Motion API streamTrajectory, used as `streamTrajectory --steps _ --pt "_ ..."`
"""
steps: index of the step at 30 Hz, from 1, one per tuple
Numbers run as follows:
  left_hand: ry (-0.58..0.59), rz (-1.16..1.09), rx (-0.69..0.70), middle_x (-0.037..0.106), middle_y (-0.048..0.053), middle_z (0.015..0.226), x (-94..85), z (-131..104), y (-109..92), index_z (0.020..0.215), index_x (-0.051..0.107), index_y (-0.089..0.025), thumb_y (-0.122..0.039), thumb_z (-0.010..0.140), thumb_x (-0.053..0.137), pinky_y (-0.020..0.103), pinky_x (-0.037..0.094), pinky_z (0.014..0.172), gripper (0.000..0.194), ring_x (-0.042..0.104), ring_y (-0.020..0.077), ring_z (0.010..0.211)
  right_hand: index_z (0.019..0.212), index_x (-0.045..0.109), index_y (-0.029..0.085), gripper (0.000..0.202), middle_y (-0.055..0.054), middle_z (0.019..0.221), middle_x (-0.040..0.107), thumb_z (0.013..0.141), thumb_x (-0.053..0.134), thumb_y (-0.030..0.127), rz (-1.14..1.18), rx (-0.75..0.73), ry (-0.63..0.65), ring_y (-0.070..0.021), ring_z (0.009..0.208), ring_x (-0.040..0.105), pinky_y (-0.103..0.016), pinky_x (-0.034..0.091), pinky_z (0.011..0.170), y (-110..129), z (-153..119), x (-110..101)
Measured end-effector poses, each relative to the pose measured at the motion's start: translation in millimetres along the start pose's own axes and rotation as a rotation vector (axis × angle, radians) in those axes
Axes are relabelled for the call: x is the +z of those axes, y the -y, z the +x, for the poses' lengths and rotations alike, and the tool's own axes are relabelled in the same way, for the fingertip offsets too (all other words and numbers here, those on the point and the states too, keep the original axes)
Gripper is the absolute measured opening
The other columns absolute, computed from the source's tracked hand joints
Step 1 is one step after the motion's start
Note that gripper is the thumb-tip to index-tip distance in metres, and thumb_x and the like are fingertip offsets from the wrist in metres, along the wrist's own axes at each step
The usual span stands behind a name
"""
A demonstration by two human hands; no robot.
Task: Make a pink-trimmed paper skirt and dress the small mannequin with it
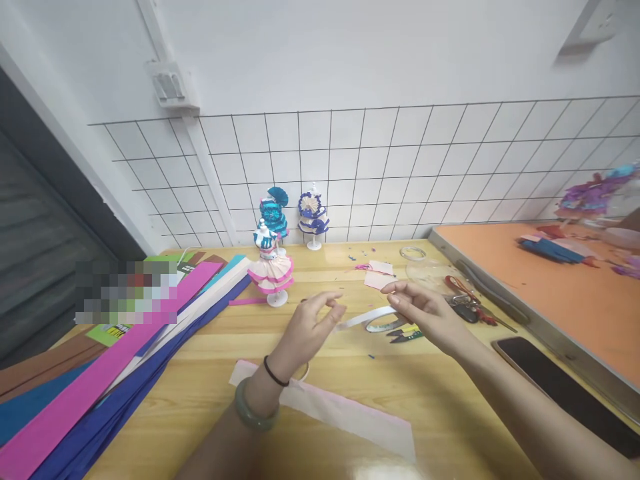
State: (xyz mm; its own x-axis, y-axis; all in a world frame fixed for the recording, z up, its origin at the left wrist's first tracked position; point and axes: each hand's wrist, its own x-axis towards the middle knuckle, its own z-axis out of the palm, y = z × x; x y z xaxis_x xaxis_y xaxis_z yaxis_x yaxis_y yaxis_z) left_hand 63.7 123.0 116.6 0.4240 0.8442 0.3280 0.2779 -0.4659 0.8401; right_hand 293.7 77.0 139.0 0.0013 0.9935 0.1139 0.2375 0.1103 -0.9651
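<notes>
A narrow white strip of tape (367,319) stretches between my two hands above the table. My right hand (420,310) pinches its right end between thumb and fingers. My left hand (315,320), fingers curled, is at the other end; its exact grip is partly hidden. Just beneath the strip lie a roll of tape (383,325) and thread snips (407,334) with a green and yellow handle. Nearer me, a long cream crepe paper strip (350,417) with a pink edge lies flat, partly under my left forearm. A pale ring shows beside my left wrist.
Small dress forms in paper dresses, one pink and cream (271,270), one teal (273,212), one blue (313,213), stand toward the wall. Coloured paper strips (170,313) lie left. Right are keys (467,310), a phone (560,390) and an orange-topped surface (545,287).
</notes>
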Motion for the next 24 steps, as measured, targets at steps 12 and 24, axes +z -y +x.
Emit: streamTrajectory --steps 12,24 --pt "0.070 -0.479 -0.313 0.050 -0.005 0.057 25.9 -3.3 32.2 0.102 0.058 -0.015 -0.035 0.077 0.061 0.024 0.038 0.064 0.032 0.047 0.0091 0.057 0.086 0.062 0.019 0.027 0.008 0.056 0.029 0.075 0.066 0.043 0.542 0.002 -0.181 -0.0079 0.048 0.024 -0.024 0.024 0.047 -20.6 28.1 11.7" --pt "-0.180 -0.372 -0.449 0.059 0.015 0.123 15.0 -4.7 78.2 0.125 0.047 -0.015 -0.028 0.074 0.065 0.034 0.041 0.098 0.056 0.055 0.0212 0.116 0.095 0.057 0.018 0.038 0.004 0.062 0.047 0.076 0.063 0.050 0.260 -0.035 -0.008 -0.0110 0.057 0.046 -0.028 0.041 0.062 -66.0 124.8 33.7"
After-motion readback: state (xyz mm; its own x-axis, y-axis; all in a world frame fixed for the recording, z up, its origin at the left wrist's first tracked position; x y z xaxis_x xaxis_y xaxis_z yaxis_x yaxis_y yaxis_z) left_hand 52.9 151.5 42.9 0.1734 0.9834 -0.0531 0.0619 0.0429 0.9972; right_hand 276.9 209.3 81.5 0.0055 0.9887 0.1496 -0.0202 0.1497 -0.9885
